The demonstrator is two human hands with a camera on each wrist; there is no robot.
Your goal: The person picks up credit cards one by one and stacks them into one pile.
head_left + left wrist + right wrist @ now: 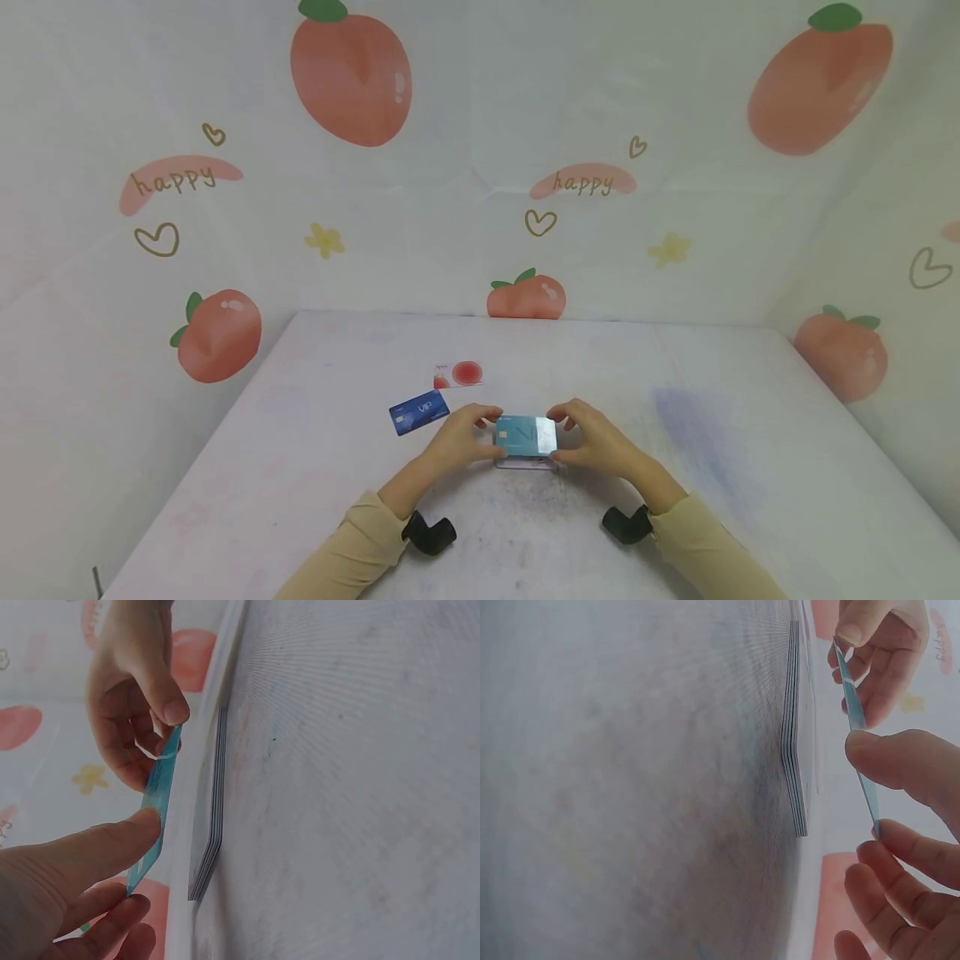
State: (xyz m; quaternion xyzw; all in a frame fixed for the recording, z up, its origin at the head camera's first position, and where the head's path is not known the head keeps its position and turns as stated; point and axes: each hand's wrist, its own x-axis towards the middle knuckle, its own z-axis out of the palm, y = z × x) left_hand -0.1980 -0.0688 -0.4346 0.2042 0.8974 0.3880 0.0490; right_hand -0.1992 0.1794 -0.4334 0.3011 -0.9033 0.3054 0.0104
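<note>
A light-blue card with a chip and a silvery right end is held level between both hands. My left hand pinches its left end between thumb and fingers, and my right hand pinches the right end the same way. Directly beneath lies a neat stack of cards on the table, its layered edges showing in both wrist views. A gap separates the light-blue card from the stack in the right wrist view. In the head view only the front edge of the stack shows.
A dark-blue VIP card lies at an angle just beyond my left hand. Behind it sits a white card with red circles. The white table meets a fruit-printed cloth backdrop at its far edge.
</note>
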